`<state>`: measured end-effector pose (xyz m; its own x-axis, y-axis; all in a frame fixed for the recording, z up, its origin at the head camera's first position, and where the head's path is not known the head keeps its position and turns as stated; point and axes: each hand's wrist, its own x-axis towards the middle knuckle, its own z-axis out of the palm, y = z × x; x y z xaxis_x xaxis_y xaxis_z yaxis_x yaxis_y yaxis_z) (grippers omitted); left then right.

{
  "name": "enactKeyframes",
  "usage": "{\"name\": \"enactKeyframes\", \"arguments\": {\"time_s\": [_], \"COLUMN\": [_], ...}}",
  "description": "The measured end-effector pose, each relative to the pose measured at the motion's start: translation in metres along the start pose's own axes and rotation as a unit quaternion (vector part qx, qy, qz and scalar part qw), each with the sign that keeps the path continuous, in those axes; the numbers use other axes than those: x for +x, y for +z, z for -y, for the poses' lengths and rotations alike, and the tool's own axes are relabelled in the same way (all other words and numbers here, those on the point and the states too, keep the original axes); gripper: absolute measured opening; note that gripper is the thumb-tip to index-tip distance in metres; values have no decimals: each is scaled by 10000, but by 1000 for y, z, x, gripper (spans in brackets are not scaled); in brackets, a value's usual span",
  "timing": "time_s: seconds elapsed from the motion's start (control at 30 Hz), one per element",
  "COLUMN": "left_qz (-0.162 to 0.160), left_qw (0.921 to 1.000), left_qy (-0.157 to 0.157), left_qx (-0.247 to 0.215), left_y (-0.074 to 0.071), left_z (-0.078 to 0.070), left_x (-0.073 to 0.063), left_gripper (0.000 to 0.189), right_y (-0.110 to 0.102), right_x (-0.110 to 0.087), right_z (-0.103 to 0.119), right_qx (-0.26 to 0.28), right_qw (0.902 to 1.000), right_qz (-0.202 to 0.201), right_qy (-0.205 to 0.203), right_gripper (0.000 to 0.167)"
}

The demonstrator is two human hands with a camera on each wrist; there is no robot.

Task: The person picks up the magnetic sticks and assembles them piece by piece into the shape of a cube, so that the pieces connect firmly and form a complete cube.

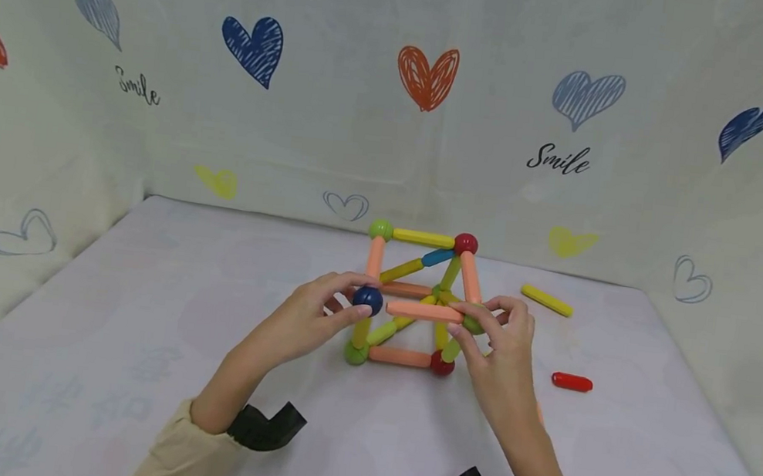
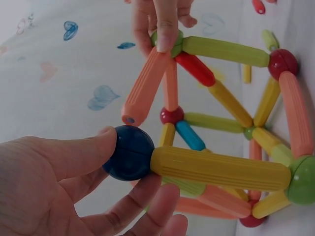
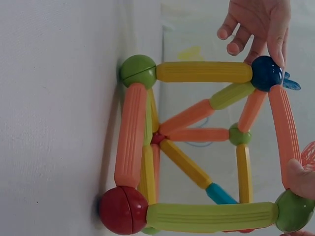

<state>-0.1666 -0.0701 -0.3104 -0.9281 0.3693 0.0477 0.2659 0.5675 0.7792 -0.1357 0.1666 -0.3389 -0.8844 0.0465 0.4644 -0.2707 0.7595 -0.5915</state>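
A cube-like frame of coloured rods and balls stands on the table between both hands. My left hand [image 1: 307, 312] pinches a dark blue ball [image 1: 368, 301] between thumb and fingers at the upper near left corner. Below that ball, a yellow rod [image 2: 221, 168] runs to a green ball [image 1: 356, 353]. At the opposite upper corner, my right hand [image 1: 502, 351] grips a green ball [image 3: 294, 210] and the end of an orange rod [image 1: 423, 311]. In the head and left wrist views, the rod's free end points at the blue ball across a small gap.
Right of the frame lie a loose yellow rod [image 1: 546, 300] and a short red rod [image 1: 572, 382]. An orange piece [image 1: 540, 414] is mostly hidden behind the right forearm. A white backdrop [image 1: 337, 132] with printed hearts rises behind the table [image 1: 130, 367].
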Motion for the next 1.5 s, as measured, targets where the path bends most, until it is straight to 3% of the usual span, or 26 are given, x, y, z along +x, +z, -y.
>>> {"name": "enactKeyframes", "arguments": {"time_s": [0.3, 0.63, 0.83, 0.93, 1.0, 1.13, 1.23, 1.33, 1.43, 1.5], "left_qz": [70, 40, 49, 51, 35, -21, -85, -144, -159, -152], "left_qw": [10000, 9999, 9998, 9999, 9999, 9998, 9994, 9991, 9989, 9988], "left_qy": [69, -95, -157, -141, -89, -143, -247, -299, -310, -322], "left_qx": [-17, -62, -103, -78, -32, 105, 208, 283, 321, 330], "left_y": [-1, -2, -2, -1, 0, 2, 3, 4, 3, 3], "left_z": [-1, -1, 1, 1, 0, -2, -3, -4, -4, -5], "left_x": [0, 1, 0, -1, -1, 1, 2, 2, 2, 2], "left_gripper": [39, 38, 37, 36, 34, 32, 31, 31, 30, 30], "right_y": [0, -37, -63, -71, -74, -75, -69, -61, -54, -50], "right_x": [-1, 9, 8, 0, -7, -23, -34, -40, -44, -46], "right_z": [5, -5, -30, -50, -63, -86, -94, -96, -93, -90], "right_qx": [-21, 122, -360, -724, -967, -1318, -1449, -1518, -1508, -1362], "right_qw": [10000, 9958, 9868, 9748, 9613, 9171, 8885, 8761, 8757, 8826], "right_qz": [1, 862, 1429, 1881, 2266, 3151, 3558, 3710, 3737, 3660], "right_qy": [6, 297, 668, 955, 1232, 2057, 2511, 2677, 2660, 2616], "right_gripper": [37, 64, 51, 43, 42, 44, 50, 50, 40, 32]}}
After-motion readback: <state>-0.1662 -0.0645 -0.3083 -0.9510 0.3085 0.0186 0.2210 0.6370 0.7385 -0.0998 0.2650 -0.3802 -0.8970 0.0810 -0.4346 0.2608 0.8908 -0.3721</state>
